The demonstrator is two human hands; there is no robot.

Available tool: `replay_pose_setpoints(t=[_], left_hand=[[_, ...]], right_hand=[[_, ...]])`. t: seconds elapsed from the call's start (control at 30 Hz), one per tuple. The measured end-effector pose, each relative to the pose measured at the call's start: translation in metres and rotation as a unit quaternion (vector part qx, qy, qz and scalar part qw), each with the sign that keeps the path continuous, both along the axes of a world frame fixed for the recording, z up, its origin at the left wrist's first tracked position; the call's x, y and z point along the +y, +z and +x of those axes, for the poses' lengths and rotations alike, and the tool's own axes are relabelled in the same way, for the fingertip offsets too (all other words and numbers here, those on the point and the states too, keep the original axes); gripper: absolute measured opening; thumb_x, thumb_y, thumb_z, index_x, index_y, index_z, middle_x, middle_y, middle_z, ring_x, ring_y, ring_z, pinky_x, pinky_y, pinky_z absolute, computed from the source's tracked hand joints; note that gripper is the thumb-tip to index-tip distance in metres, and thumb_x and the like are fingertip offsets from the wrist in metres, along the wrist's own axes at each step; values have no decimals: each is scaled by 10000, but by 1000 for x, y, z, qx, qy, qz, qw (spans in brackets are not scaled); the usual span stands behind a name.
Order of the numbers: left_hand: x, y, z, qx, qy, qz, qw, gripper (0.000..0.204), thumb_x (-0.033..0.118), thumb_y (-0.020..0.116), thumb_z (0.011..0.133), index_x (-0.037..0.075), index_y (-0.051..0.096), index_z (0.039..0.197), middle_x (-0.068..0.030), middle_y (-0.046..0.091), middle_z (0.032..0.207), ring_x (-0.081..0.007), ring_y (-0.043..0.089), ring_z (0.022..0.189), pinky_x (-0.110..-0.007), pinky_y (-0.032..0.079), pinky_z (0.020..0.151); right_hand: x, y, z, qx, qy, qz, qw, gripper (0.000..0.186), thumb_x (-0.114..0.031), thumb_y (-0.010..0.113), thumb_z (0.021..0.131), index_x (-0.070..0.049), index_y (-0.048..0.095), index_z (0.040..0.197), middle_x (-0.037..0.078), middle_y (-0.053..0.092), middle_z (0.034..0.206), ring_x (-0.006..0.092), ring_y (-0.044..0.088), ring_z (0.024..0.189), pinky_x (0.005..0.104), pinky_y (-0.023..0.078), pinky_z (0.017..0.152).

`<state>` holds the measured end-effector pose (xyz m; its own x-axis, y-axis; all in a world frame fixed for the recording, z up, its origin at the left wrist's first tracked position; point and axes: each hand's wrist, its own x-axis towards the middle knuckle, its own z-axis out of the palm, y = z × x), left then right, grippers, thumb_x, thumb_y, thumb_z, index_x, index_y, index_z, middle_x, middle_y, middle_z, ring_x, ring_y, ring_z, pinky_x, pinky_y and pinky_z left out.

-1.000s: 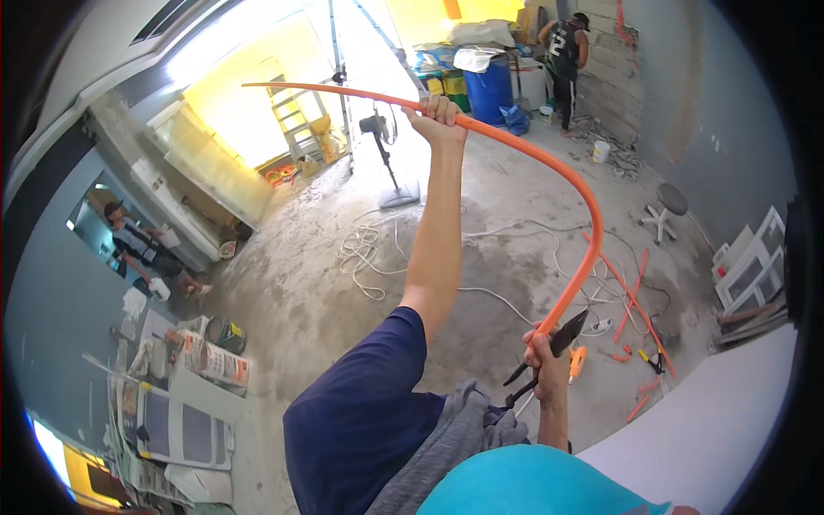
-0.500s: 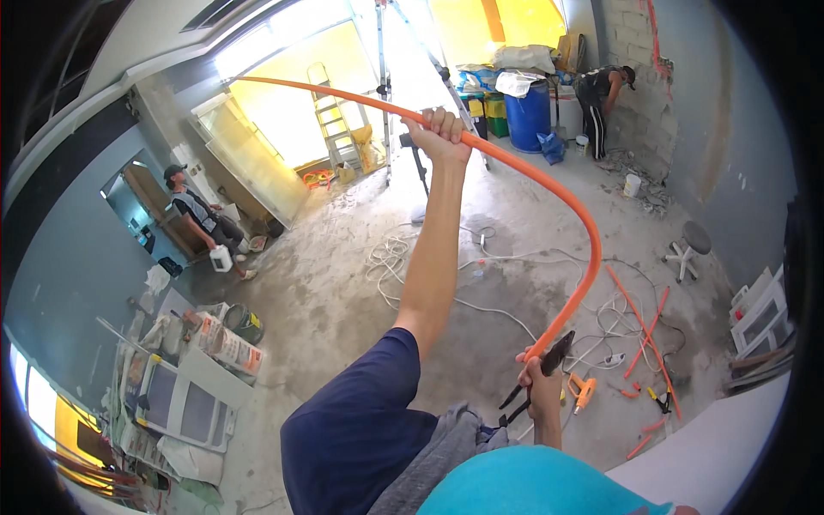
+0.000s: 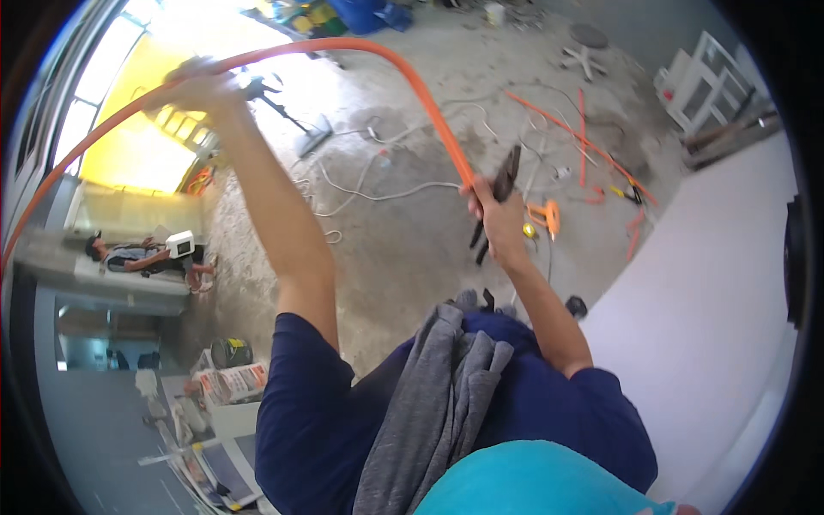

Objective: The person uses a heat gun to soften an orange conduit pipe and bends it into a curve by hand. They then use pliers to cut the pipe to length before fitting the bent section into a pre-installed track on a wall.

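A long, bent orange pipe (image 3: 412,81) arcs across the upper part of the view, from the left rim to my right hand. My left hand (image 3: 196,90), raised far out and smeared by motion, is wrapped round it. At its near end, my right hand (image 3: 502,225) grips the pipe together with a dark tool that looks like pliers (image 3: 508,173); the two handles stick out below the palm. Just right of that hand, an orange heat gun (image 3: 546,221) lies on the floor beside a small yellow round thing (image 3: 529,230), perhaps a tape measure.
Straight orange pipes (image 3: 601,150) and loose cables (image 3: 403,194) are scattered over the concrete floor. A person (image 3: 142,257) with a white container (image 3: 180,245) is at the left. Further off are a round stool (image 3: 589,36), white frames (image 3: 708,84) and a bucket (image 3: 232,352).
The view has turned right and tipped down. My left hand has swung leftward with the pipe, which now arcs to the left rim. My right hand keeps its grip on pipe and tool.
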<state>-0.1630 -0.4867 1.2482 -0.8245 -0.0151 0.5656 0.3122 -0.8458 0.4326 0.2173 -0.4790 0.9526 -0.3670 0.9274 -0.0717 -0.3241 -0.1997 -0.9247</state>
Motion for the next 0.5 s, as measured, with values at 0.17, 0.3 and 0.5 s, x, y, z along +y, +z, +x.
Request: replay_pose_setpoints(t=[0.17, 0.3, 0.5], left_hand=[[-10, -1, 8, 39, 24, -32, 998, 779, 856, 85, 910, 120, 305, 775, -22, 297, 606, -143, 256, 472, -266, 294, 391], [-29, 4, 30, 42, 75, -88, 992, 731, 772, 93, 976, 98, 307, 790, -48, 328, 609, -162, 284, 472, -291, 313, 394], [-39, 7, 41, 52, 122, -110, 985, 629, 604, 262, 1065, 62, 372, 764, -32, 399, 634, -128, 365, 494, -260, 324, 430]], right_hand=[[26, 9, 15, 28, -33, 34, 999, 219, -224, 660, 1017, -11, 712, 1013, 73, 741, 873, 65, 518, 657, 223, 402, 589], [26, 13, 24, 73, -31, 66, 995, 194, -167, 670, 1006, 0, 704, 1097, 90, 750, 884, 58, 561, 678, 211, 430, 600], [22, 19, 25, 66, -13, 64, 996, 173, -128, 685, 988, 3, 705, 1101, 86, 749, 871, 57, 559, 662, 208, 430, 591]])
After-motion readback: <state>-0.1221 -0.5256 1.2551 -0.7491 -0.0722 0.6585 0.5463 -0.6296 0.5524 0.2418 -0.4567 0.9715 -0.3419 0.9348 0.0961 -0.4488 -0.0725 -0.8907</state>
